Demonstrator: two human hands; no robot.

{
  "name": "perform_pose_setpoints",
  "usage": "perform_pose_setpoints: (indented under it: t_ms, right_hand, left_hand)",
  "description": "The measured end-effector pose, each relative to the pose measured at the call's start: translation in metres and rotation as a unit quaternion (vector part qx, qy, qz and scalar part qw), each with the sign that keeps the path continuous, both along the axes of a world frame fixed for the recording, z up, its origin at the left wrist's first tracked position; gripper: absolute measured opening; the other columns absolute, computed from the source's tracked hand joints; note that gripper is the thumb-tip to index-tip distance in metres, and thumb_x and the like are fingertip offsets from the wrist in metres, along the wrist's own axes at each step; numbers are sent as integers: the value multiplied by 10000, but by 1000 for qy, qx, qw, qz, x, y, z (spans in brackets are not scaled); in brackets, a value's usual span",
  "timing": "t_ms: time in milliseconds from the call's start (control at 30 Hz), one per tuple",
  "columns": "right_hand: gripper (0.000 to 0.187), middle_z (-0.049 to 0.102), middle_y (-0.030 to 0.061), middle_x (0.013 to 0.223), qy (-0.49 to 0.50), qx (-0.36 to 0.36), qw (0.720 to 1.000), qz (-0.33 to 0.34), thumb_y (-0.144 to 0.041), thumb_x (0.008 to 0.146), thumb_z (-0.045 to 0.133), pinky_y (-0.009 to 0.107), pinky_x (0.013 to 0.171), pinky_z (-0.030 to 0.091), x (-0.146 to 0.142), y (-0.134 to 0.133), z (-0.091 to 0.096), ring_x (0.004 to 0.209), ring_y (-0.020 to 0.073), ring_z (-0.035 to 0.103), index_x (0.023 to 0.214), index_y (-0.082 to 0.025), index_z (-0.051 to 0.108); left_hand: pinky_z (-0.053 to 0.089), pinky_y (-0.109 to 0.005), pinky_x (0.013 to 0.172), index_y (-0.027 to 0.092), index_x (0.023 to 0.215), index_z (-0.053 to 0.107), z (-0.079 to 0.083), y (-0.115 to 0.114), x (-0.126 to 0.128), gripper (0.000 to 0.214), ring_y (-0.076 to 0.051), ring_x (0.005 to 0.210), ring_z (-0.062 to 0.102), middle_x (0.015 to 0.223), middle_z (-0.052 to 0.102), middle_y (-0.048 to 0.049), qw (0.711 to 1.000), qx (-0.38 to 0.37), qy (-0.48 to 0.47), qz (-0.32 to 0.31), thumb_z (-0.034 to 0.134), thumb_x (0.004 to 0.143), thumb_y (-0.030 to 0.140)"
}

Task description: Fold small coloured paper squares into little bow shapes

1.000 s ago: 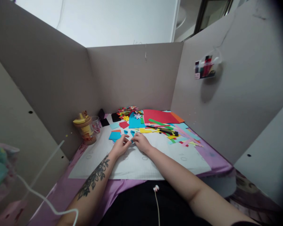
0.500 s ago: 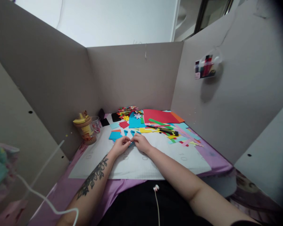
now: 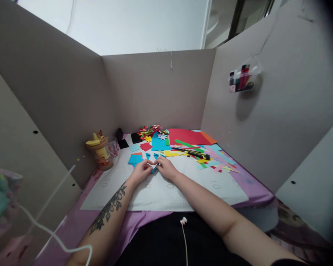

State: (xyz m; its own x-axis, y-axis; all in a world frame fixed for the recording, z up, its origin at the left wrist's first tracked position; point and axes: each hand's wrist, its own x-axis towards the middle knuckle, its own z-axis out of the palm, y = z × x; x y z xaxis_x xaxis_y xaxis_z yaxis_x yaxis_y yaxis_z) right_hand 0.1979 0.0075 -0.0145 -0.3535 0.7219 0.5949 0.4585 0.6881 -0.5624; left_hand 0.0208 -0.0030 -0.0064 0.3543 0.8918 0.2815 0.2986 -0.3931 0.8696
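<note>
My left hand and my right hand meet over the white sheet, their fingertips almost touching. Between them is a small folded piece of blue paper, partly covered by the fingers. Both hands are closed, with thumbs and forefingers pinching the piece. Just beyond the fingertips lie small folded blue pieces. Left of them is a stack of blue paper squares, with an orange edge showing behind.
Behind are a pile of colourful folded paper stars, a large red sheet and a black phone-like slab. A yellow-black utility knife rests among paper strips at right. A lidded cup stands left. Grey panels enclose the table.
The fingers have shifted slightly around the blue paper: the forefingers have risen and a small gap shows between the hands. The arms and the things on the table stay put.
</note>
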Motion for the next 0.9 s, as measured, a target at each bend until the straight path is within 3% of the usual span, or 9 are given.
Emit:
perform_pose_setpoints:
  t_ms: [233,433,567,733,900]
  right_hand:
    - [320,516,61,1036,-15,38,999,-16,2,676,500,384,927,370,0,-1,2,1040,202,452,891,-206,614]
    - [264,488,62,1106,-69,53,996,-8,13,653,521,404,933,347,-1,1,-2,1089,222,399,751,-202,638]
    - [248,510,66,1069,-62,57,996,-18,11,643,529,389,919,350,0,2,-1,1058,216,414,726,-192,645]
    - [237,590,35,817,-89,25,995,27,12,642,524,316,819,399,0,3,-2,855,173,507,722,-179,638]
    - [208,620,22,750,-93,2,995,48,-1,654,546,272,756,423,1,4,-2,782,156,547,710,-175,645]
  left_hand:
    - [384,-193,502,160,804,507,0,3,1,113,-86,514,505,601,523,48,1000,-4,-25,15,540,723,232]
    - [380,-199,513,142,776,592,4,2,0,135,-85,513,489,619,558,23,1000,-12,-7,14,491,700,189]
    - [399,-216,540,150,783,654,5,4,-3,233,-112,542,516,589,582,11,997,9,48,57,444,682,149]
    - [441,-287,754,168,750,691,2,8,-5,280,-172,783,585,795,668,-41,977,104,129,134,420,692,128]
    - [450,-291,722,182,774,676,5,1,-4,213,-184,794,576,810,648,-50,968,151,159,118,466,748,208]
